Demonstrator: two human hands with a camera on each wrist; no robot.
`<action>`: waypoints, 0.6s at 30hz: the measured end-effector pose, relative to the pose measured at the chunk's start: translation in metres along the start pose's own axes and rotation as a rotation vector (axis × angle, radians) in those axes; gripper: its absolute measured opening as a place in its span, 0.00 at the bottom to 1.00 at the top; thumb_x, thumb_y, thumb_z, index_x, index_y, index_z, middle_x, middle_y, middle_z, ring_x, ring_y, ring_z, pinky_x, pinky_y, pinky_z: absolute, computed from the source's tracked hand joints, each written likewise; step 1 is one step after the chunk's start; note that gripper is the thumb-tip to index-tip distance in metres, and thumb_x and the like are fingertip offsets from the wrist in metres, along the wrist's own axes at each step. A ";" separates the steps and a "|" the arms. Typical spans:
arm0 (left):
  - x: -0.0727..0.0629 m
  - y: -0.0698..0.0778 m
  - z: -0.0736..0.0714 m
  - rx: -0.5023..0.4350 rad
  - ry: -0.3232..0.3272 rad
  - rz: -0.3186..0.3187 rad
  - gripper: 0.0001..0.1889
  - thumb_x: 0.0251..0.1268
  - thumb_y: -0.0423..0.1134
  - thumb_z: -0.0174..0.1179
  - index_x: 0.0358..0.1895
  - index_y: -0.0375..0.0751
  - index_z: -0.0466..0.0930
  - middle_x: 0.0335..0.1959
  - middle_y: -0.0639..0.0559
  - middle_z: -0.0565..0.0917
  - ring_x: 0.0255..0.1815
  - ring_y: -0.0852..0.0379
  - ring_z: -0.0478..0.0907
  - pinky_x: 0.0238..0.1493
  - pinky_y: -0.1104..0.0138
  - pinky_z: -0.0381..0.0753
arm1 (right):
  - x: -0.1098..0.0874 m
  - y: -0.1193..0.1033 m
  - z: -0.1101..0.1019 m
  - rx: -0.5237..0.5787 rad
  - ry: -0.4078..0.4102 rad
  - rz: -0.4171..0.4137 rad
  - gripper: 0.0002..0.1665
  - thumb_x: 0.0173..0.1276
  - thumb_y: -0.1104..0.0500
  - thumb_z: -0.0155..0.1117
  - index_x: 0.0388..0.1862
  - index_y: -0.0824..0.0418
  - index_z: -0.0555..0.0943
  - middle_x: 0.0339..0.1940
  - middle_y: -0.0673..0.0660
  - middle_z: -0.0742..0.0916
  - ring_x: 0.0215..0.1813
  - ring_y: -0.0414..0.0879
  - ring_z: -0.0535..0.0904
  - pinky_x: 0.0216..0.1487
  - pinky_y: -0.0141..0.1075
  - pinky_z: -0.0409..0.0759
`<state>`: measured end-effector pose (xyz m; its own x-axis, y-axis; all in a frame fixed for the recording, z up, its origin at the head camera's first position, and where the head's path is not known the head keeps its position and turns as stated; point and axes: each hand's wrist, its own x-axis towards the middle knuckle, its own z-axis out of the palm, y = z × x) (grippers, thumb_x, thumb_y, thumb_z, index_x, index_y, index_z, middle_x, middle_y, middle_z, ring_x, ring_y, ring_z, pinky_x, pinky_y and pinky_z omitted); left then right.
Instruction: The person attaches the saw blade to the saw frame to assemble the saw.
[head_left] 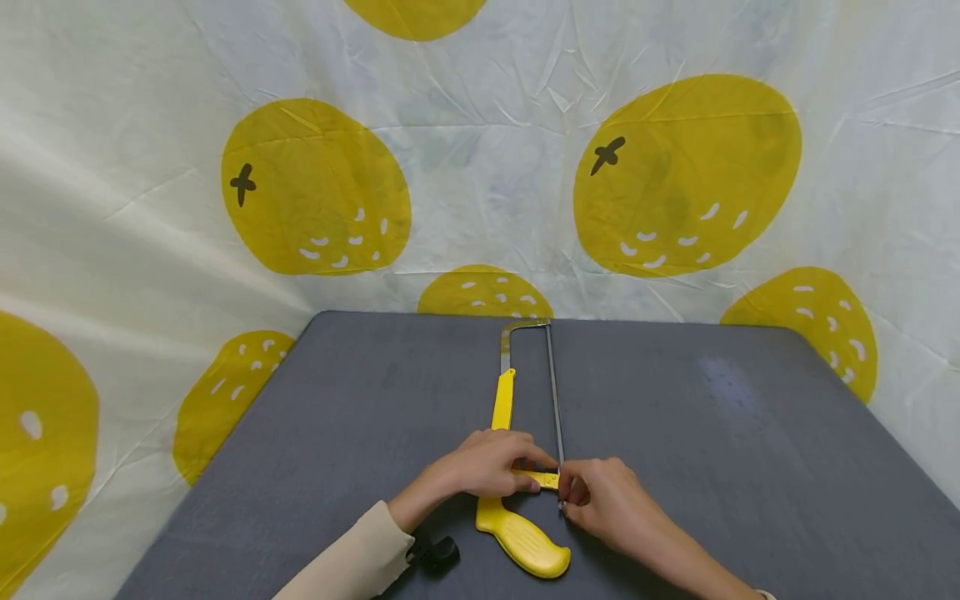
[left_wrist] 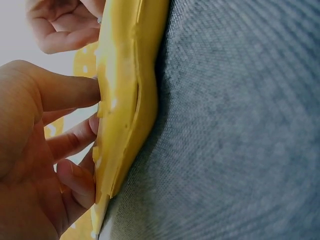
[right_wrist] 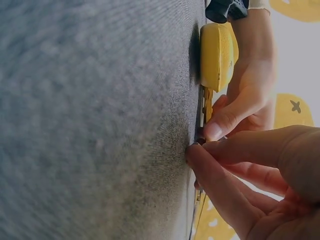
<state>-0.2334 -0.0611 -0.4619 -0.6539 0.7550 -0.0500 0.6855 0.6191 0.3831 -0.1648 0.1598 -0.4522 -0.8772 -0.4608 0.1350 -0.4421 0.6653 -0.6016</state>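
A hacksaw [head_left: 503, 400] with a yellow handle [head_left: 528, 543] lies flat on the grey table, its handle toward me. Its blade [head_left: 555, 392] runs along the right side, away from me. My left hand [head_left: 491, 462] lies across the yellow frame and grips its near crosspiece [head_left: 550, 481] between thumb and fingers. At the blade's near end, my right hand [head_left: 607, 500] pinches a small metal fitting [head_left: 561, 505] with thumb and fingertips. In the left wrist view the yellow handle [left_wrist: 125, 95] stands in front of part of both hands.
The grey table [head_left: 712, 433] reaches back to a white cloth [head_left: 495, 192] printed with yellow fruit. The hacksaw's far end lies close to the table's back edge. A black device [head_left: 437, 554] sits by the left sleeve.
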 end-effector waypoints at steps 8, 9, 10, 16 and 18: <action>-0.001 0.000 -0.001 -0.016 0.001 0.003 0.19 0.70 0.48 0.67 0.62 0.66 0.84 0.38 0.68 0.81 0.32 0.72 0.72 0.30 0.73 0.70 | 0.000 0.001 -0.001 0.055 -0.006 0.016 0.15 0.50 0.71 0.75 0.26 0.51 0.84 0.21 0.41 0.84 0.24 0.29 0.75 0.26 0.28 0.74; -0.001 0.000 -0.001 -0.020 0.000 0.003 0.19 0.70 0.48 0.67 0.62 0.66 0.84 0.38 0.67 0.82 0.32 0.72 0.73 0.31 0.73 0.70 | 0.000 0.002 -0.001 0.068 -0.012 0.015 0.14 0.50 0.71 0.74 0.26 0.52 0.85 0.21 0.41 0.84 0.24 0.29 0.75 0.26 0.28 0.74; -0.001 0.000 -0.001 -0.023 0.000 0.003 0.19 0.70 0.48 0.67 0.62 0.66 0.84 0.39 0.67 0.82 0.32 0.72 0.73 0.31 0.73 0.70 | 0.000 0.002 -0.002 0.084 -0.019 0.016 0.14 0.50 0.71 0.74 0.26 0.52 0.85 0.21 0.42 0.84 0.24 0.29 0.75 0.26 0.28 0.74; 0.000 -0.001 -0.001 -0.033 -0.002 0.000 0.19 0.70 0.48 0.67 0.62 0.67 0.84 0.39 0.68 0.82 0.32 0.74 0.73 0.30 0.74 0.71 | 0.001 0.006 -0.006 0.206 -0.094 0.036 0.11 0.53 0.71 0.74 0.28 0.55 0.87 0.25 0.50 0.88 0.25 0.31 0.79 0.27 0.30 0.78; 0.000 -0.001 -0.001 -0.033 -0.001 0.000 0.19 0.70 0.48 0.67 0.62 0.67 0.84 0.38 0.68 0.82 0.32 0.74 0.73 0.30 0.74 0.71 | 0.001 0.007 -0.007 0.231 -0.116 0.043 0.11 0.54 0.71 0.74 0.29 0.56 0.88 0.25 0.51 0.88 0.25 0.33 0.80 0.26 0.30 0.78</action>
<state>-0.2344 -0.0619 -0.4617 -0.6533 0.7554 -0.0514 0.6747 0.6116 0.4131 -0.1705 0.1683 -0.4506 -0.8610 -0.5080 0.0228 -0.3390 0.5399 -0.7705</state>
